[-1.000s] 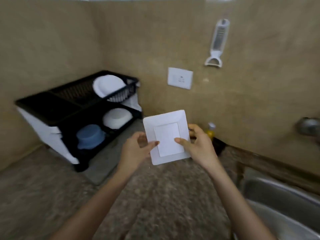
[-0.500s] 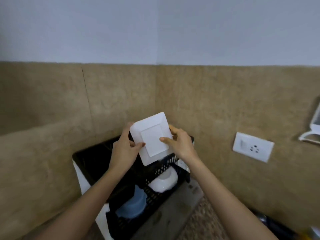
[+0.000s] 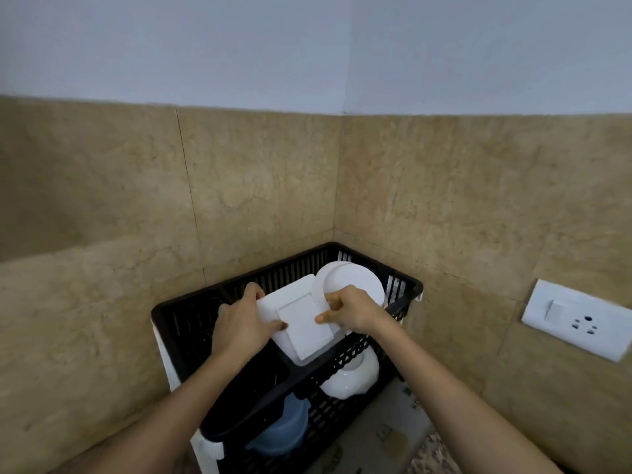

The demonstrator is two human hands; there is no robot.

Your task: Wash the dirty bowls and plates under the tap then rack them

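Plate (image 3: 302, 325) edges gripped; left hand (image 3: 239, 323), right hand (image 3: 354, 311).

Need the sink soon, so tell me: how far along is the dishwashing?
Done: a round plate stands in the rack's top tier; a white bowl and a blue bowl sit in the tier below. In hand: the left hand and right hand grip a square plate at the top tier, beside the round plate. Left: letting go of that plate; nothing here shows whether more dishes wait.
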